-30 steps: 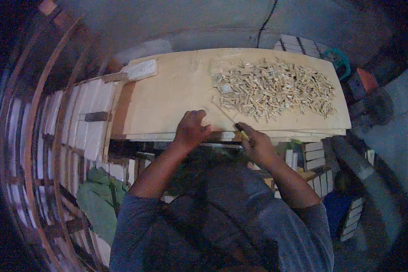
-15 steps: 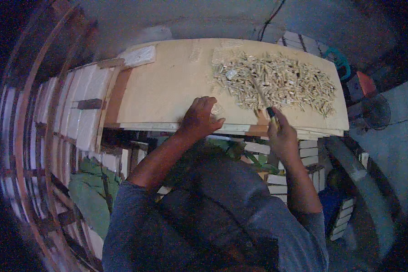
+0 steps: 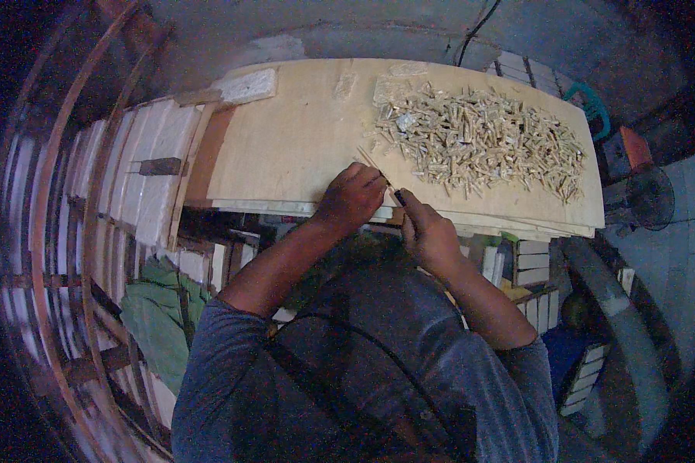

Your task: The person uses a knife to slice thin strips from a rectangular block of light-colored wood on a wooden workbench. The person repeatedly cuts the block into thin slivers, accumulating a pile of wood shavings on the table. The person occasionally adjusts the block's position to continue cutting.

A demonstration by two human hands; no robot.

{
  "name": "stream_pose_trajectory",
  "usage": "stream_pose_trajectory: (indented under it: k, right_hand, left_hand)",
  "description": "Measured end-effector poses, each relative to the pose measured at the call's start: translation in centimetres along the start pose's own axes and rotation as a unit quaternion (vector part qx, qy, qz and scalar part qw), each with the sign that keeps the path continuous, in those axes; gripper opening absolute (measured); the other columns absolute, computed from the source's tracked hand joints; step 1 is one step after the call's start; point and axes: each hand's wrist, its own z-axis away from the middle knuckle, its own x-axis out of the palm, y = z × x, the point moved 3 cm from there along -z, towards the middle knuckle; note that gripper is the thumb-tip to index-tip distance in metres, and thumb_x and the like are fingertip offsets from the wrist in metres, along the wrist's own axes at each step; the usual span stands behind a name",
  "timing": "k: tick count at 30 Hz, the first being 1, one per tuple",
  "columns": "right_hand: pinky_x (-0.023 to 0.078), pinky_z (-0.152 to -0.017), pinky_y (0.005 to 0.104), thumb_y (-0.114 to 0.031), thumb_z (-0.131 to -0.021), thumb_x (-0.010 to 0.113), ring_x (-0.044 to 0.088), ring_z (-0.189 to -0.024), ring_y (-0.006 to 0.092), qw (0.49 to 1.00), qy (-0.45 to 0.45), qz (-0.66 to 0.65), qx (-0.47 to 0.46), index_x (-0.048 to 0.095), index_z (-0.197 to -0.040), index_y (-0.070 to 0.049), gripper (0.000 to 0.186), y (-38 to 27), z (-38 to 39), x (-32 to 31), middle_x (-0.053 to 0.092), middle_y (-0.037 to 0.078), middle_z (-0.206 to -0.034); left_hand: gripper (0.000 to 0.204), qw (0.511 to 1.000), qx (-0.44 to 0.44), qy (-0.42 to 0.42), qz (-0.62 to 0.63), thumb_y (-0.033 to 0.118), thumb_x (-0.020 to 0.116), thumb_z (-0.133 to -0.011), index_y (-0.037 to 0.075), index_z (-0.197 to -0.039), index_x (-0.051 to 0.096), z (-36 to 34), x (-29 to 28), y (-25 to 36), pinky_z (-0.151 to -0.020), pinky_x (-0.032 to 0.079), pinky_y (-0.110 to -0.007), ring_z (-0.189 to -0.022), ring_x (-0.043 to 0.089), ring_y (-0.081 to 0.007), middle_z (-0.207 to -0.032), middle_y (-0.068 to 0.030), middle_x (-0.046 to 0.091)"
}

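A pale plywood sheet [image 3: 278,139], lying on a stack of sheets, carries a pile of short light wooden pieces [image 3: 479,143] on its right half. My left hand [image 3: 351,193] is closed at the sheet's near edge, its fingertips against a thin stick or blade; what they hold is unclear. My right hand [image 3: 428,235], just right of it, grips the black-and-yellow handle of a thin-bladed tool [image 3: 400,198], which points up-left across my left fingertips. A pale wrapped slab [image 3: 247,85] lies at the back left of the sheet.
Stacked pale panels [image 3: 150,174] and long strips fill the left side, with green cloth [image 3: 154,332] below. A grey wall [image 3: 347,31] is behind. A fan [image 3: 645,193], a red box [image 3: 633,150], a turquoise object [image 3: 594,108] and more stacked pieces [image 3: 534,262] stand right.
Half a second ago my right hand held the tool raised over the pile. It has since moved left and down, bringing it to my left hand, whose fingers have drawn together.
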Motion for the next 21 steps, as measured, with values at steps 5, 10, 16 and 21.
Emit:
stream_pose_trajectory:
  k: [5, 10, 16, 21]
  right_hand:
    - [0.059, -0.081, 0.0567, -0.019, -0.101, 0.058, 0.071, -0.095, 0.0468, 0.999, 0.003, -0.032, -0.007, 0.048, -0.153, -0.014, 0.053, 0.4, 1.1, -0.4, 0.071, 0.024, -0.109]
    - [0.058, -0.086, 0.0528, -0.010, -0.099, 0.061, 0.072, -0.100, 0.0460, 0.999, -0.018, -0.019, 0.033, 0.052, -0.150, -0.013, 0.052, 1.1, 5.1, -2.2, 0.072, 0.025, -0.113]
    - [0.058, -0.086, 0.0528, -0.008, -0.101, 0.059, 0.071, -0.099, 0.0465, 0.999, -0.024, -0.032, 0.030, 0.050, -0.153, -0.014, 0.054, -0.4, 0.7, -0.8, 0.071, 0.027, -0.115]
    - [0.058, -0.083, 0.0527, -0.007, -0.099, 0.059, 0.071, -0.096, 0.0455, 0.999, -0.029, -0.032, 0.031, 0.050, -0.153, -0.014, 0.055, 1.5, 4.7, -0.7, 0.070, 0.027, -0.113]
  left_hand:
    - [0.023, 0.999, 0.013, -0.010, -0.046, 0.015, 0.067, -0.087, 0.005, -0.108, 0.067, 0.1, 0.5, -0.2, -0.094, 0.053, -0.050, -0.103, 0.064, -0.0391, -0.109, -0.0172, 0.069]
    - [0.019, 0.996, 0.022, -0.017, -0.083, 0.012, 0.073, -0.084, 0.006, -0.102, 0.069, 0.2, 0.6, -0.3, -0.091, 0.054, -0.041, -0.100, 0.062, -0.0292, -0.103, -0.0093, 0.066]
    - [0.016, 0.993, 0.058, 0.023, -0.099, 0.016, 0.072, -0.085, 0.008, -0.099, 0.071, -0.1, -0.6, 0.7, -0.093, 0.052, -0.040, -0.101, 0.063, -0.0264, -0.101, -0.0070, 0.068]
    - [0.013, 0.991, 0.059, -0.007, -0.119, 0.016, 0.073, -0.082, 0.009, -0.093, 0.071, 0.2, 0.3, 0.3, -0.092, 0.052, -0.040, -0.097, 0.063, -0.0260, -0.097, -0.0068, 0.068]
